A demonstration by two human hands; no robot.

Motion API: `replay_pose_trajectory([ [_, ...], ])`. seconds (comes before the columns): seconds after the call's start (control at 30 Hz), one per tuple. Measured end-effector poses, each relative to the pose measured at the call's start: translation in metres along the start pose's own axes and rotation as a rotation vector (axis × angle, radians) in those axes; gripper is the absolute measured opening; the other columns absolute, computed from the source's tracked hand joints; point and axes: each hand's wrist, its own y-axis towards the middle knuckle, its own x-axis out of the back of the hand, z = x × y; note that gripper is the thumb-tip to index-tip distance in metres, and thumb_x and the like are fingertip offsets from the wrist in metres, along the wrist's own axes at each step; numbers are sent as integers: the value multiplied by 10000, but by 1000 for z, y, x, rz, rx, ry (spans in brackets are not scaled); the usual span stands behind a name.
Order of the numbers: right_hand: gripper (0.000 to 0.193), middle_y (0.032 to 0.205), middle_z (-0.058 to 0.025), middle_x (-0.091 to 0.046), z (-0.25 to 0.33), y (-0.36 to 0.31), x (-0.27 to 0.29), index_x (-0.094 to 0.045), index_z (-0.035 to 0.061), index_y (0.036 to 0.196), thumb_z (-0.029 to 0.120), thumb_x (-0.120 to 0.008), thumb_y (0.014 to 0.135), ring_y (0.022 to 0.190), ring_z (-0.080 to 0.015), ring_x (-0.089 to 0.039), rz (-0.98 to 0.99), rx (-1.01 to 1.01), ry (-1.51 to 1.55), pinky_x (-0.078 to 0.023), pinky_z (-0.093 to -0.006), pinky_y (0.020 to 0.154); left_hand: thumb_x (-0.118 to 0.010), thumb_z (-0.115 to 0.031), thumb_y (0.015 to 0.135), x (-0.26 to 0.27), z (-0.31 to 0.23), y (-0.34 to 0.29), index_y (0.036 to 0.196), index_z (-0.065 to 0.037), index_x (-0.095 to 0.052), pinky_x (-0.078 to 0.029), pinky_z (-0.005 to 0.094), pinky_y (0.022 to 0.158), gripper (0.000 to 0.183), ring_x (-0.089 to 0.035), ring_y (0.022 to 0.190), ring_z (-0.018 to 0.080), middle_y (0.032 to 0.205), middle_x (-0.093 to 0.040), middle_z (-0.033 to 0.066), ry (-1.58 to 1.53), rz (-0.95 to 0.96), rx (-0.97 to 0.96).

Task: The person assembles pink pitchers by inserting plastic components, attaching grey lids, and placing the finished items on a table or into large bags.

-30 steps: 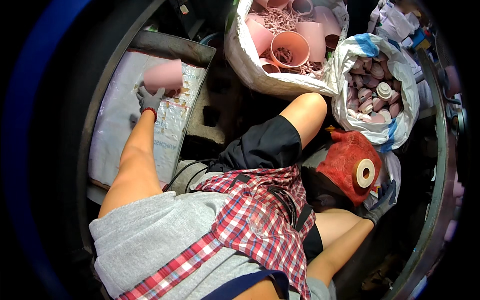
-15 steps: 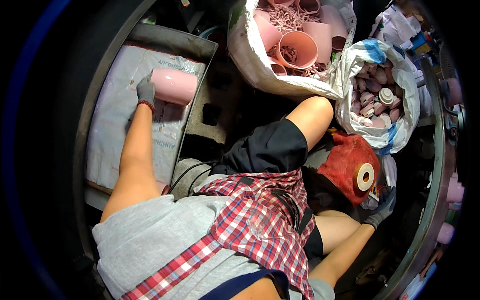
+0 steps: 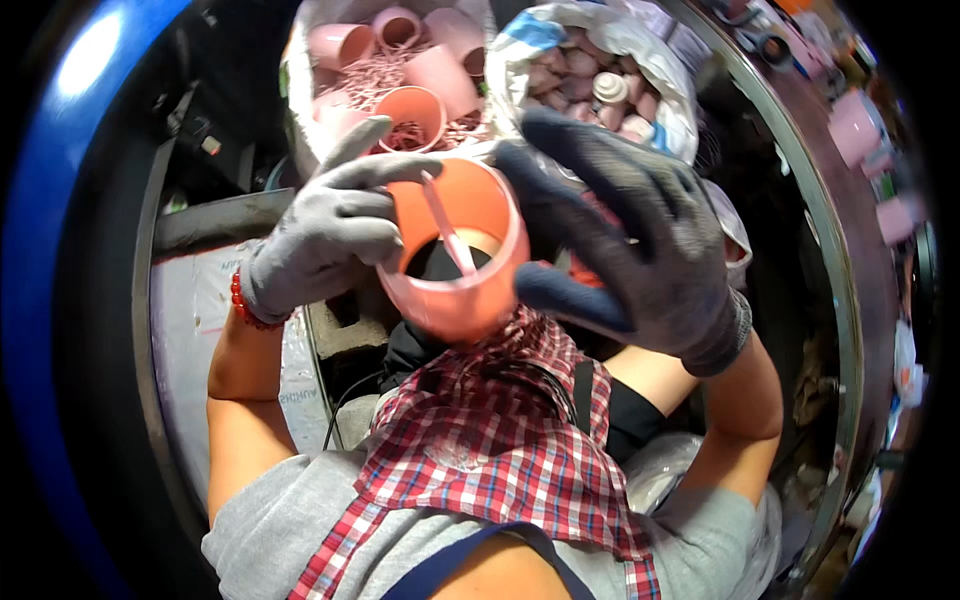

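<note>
A pink plastic cylinder, hollow with an orange-looking inside, is up in front of my chest, its open end facing me. My left hand, in a grey glove, is closed on its left side at the rim. Across the opening slants a thin pink plastic strip; whether it is attached to the rim I cannot tell. My right hand, gloved in grey with dark blue fingers, is held open at the cylinder's right side with its fingers spread. That hand is somewhat blurred and hides what lies behind it.
Ahead stands a white sack of pink cylinders and curly pink shavings. Beside it, another white sack contains pink pieces. A white-wrapped surface in a metal frame lies left. A bench edge curves along the right.
My left hand has brought the pink cylinder from the white-wrapped surface to my chest. The right hand has come up from the lower right beside it. The view has shifted.
</note>
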Motion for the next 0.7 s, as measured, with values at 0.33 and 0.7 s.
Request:
replay_pose_trajectory([
  [0.33,313,631,-75,-598,11,-37,9,-653,98,818,406,-604,844,620,-213,-628,751,-15,187,-450,-325,521,-689,-179,640,-61,-20,39,701,-90,-575,-455,497,870,157,-570,1103,352,775,-598,11,-354,150,-344],
  [0.7,250,869,-90,-563,-136,-89,104,-557,41,1011,262,-545,895,785,-208,-527,-390,-391,402,-459,-307,770,-581,-100,668,-53,-4,10,596,-65,-479,-496,440,851,129,-626,988,362,709,-628,43,-390,-35,-50],
])
